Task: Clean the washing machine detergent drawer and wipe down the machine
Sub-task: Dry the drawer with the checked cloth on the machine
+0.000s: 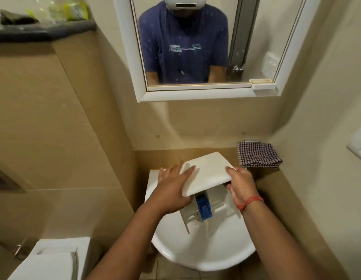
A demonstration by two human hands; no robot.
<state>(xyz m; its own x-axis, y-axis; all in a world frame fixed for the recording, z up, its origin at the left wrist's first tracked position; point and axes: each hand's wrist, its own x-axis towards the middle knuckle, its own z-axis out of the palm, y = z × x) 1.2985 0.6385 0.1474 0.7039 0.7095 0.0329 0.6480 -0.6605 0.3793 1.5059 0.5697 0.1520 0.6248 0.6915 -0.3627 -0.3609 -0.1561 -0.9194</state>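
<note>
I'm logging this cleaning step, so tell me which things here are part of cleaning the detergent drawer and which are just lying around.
Part of the job:
- detergent drawer, gripped by left hand and right hand
- its blue insert
- sink it is held over

Lying about:
- checked cloth on the ledge, possibly for wiping later
- mirror
- toilet cistern

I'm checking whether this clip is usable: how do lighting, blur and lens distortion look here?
Head view: warm, dim indoor light; wide-angle bending curves the walls and the mirror frame; the picture is soft overall, most at the shelf clutter top left; the detergent drawer front shows no harsh glare; the left hand and right hand read clearly over the sink.
</note>
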